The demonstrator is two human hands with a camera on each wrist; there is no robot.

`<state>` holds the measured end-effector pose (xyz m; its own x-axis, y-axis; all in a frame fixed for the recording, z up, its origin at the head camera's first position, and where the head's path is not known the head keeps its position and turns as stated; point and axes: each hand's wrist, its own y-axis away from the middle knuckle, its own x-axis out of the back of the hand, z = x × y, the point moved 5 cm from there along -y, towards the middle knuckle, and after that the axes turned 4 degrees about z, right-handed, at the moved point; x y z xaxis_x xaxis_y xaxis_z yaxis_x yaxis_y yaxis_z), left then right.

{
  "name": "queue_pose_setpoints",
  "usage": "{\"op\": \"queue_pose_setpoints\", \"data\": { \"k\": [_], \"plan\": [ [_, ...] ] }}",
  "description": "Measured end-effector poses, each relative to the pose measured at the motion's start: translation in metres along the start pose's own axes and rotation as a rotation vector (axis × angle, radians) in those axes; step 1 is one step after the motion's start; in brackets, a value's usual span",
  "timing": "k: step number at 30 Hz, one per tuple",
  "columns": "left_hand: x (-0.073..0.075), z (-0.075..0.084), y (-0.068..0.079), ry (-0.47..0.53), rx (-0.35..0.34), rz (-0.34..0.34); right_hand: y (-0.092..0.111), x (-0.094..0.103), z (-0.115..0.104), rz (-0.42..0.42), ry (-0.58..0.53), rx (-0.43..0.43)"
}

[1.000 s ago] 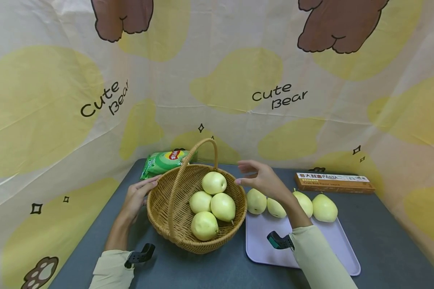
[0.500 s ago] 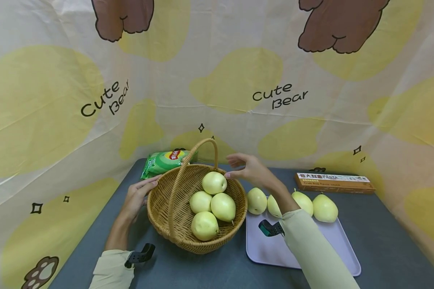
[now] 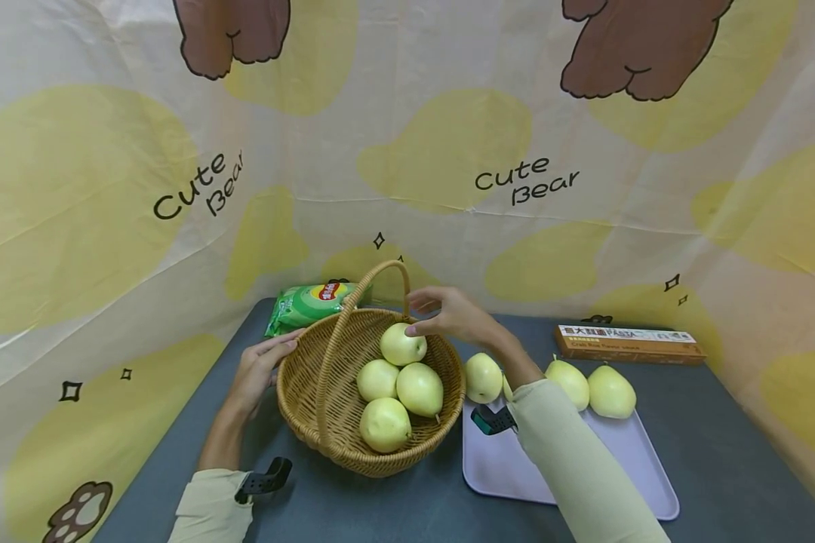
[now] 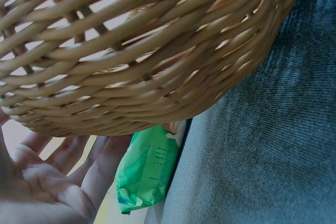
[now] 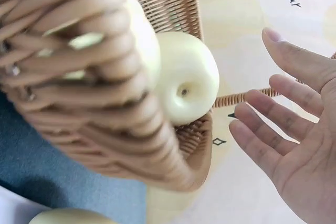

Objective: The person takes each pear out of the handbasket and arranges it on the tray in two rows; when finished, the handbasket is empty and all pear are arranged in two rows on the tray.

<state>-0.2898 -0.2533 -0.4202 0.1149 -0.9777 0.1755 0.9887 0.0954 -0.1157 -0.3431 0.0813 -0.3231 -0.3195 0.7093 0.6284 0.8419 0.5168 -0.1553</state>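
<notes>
A woven wicker basket [image 3: 306, 388] with an arched handle stands left of centre, holding several pale green pears [image 3: 419, 389]. The left hand [image 3: 253, 373] touches the basket's left rim, its fingers extended; in the left wrist view the palm [image 4: 50, 190] faces up beside the weave. Over the basket's back right rim hovers the right hand [image 3: 458, 317], close to the rearmost pear [image 3: 402, 345]. The right wrist view shows that hand [image 5: 299, 135] with fingers spread and holding nothing, apart from the nearest pear [image 5: 188, 77].
Right of the basket lies a lilac tray [image 3: 509, 471] with more pears [image 3: 612, 392] along its back edge, partly hidden by the right arm. A green snack bag [image 3: 306, 305] lies behind the basket. A pasta box [image 3: 628, 345] sits at the back right, near the printed cloth backdrop.
The right hand has moved left, from beyond the basket's right rim to over its back right part near the rearmost pear. The left hand and the basket have stayed still.
</notes>
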Motion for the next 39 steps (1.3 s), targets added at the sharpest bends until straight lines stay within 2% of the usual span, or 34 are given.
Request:
{"op": "queue_pose_setpoints", "data": {
  "k": [5, 22, 31, 39],
  "plan": [
    [-0.001, -0.001, 0.0, 0.0, 0.019, -0.002, -0.006, -0.005, -0.003, -0.025, 0.019, -0.012],
    [0.0, 0.0, 0.0, 0.008, 0.011, -0.001, -0.024, -0.019, -0.008, -0.116, 0.04, 0.007],
    [0.0, -0.001, 0.0, 0.012, 0.016, 0.005, -0.029, -0.029, -0.011, -0.202, 0.035, -0.005],
    [0.0, 0.001, 0.001, -0.001, 0.015, 0.006, -0.031, -0.032, -0.01, -0.226, 0.064, -0.021]
  ]
}}
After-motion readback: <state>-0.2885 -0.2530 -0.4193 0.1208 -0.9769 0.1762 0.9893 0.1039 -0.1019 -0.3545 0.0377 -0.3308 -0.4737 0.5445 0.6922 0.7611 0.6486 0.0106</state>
